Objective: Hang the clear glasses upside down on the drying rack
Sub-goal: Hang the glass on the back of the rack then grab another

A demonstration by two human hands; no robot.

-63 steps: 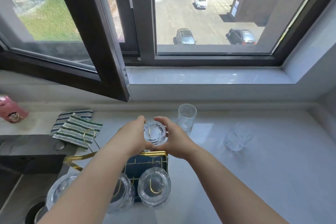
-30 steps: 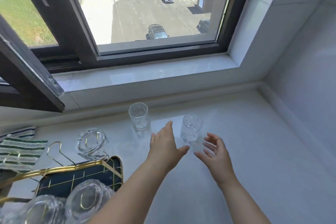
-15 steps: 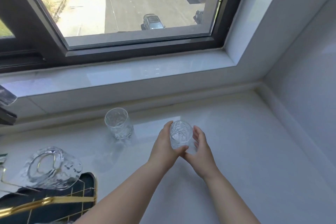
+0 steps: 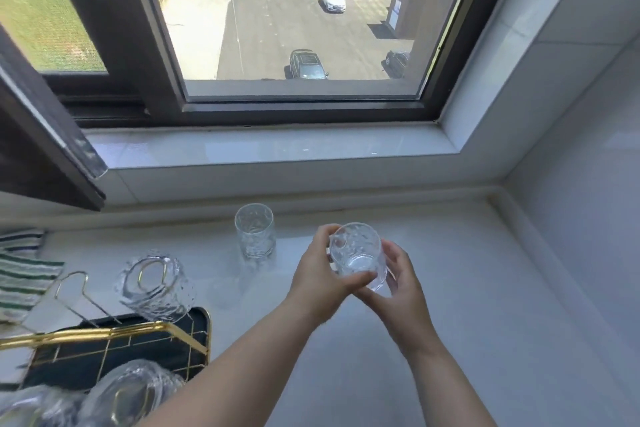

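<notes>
Both hands hold a clear textured glass [image 4: 356,253] above the white counter, its mouth tilted toward me. My left hand [image 4: 320,277] wraps its left side and my right hand [image 4: 398,282] cups its right side and base. A second clear glass [image 4: 255,230] stands upright on the counter just to the left. The gold wire drying rack [image 4: 104,333] on a dark tray sits at the lower left. One glass [image 4: 154,286] hangs upside down on a rear prong, and more upturned glasses [image 4: 128,395] blur at the bottom left edge. An empty gold prong [image 4: 72,284] stands left of the hung glass.
A striped green and white cloth [image 4: 20,274] lies at the far left. The open dark window sash [image 4: 45,149] juts over the counter at the left. A white sill [image 4: 270,149] runs behind, and a tiled wall [image 4: 588,218] closes the right side.
Earlier both hands left a glass hung on the rack and reached right to a glass on the counter. They have since closed on it and lifted it off the counter, tilting it.
</notes>
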